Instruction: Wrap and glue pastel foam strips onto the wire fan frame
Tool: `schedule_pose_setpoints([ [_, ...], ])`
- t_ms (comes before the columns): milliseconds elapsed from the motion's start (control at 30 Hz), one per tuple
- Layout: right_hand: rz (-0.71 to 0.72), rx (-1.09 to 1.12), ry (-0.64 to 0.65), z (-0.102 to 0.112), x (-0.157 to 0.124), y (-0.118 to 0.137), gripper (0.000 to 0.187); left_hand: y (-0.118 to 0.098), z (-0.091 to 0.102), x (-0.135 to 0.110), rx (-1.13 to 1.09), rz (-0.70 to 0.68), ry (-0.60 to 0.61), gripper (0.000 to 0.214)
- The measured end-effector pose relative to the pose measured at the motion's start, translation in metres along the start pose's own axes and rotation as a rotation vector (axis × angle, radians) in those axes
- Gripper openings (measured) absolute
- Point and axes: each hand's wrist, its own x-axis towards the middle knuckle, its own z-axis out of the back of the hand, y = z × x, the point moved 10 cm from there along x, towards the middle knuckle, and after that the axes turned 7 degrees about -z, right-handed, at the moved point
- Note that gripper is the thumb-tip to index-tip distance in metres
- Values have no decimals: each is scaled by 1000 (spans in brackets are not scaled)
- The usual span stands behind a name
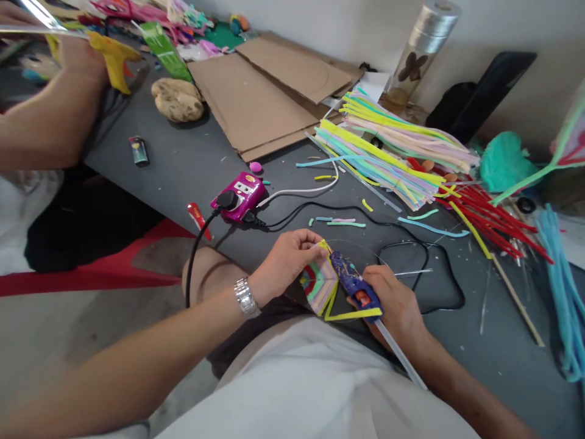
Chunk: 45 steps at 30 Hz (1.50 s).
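- The step in hand looks to be gluing: the dark blue plastic glue gun (350, 274) has its nozzle at the yellow top corner of the small flat striped piece of fuzzy stems (323, 286), though whether glue is flowing cannot be told
- The left hand (292, 253) pinches the striped piece by its top left side, thumb and fingertips close to the nozzle
- The right hand (395, 299) is wrapped round the glue gun's handle; how hard the trigger is pressed is hidden
- The next move seems to call for a steady nozzle, left fingertips clear of the hot tip, and the bright yellow fuzzy strip (354, 315) laid snugly along the outer band
- Both the striped piece and the glue gun are by the tabletop's (219, 146) near edge, in front of the lap; contact with the tabletop cannot be made out
- The glue gun points away from the person and leftward, its long axis slanting from the nozzle back to the translucent glue stick (402, 356) jutting from its rear, toward the body and right
- The striped piece's bands bend in a blunt angle facing right; its long axis is unclear behind the fingers
- The yellow strip folds sharply below the piece, its free end pointing right across the glue gun's handle
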Motion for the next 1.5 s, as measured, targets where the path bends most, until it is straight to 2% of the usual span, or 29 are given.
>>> schedule_pose_setpoints([
  [433,16,-26,1,-6,1,0,17,5,2,3,-49,-27,-2,33],
  [1500,22,-14,-15,-11,0,-4,12,2,1,3,-46,-24,-28,22],
])
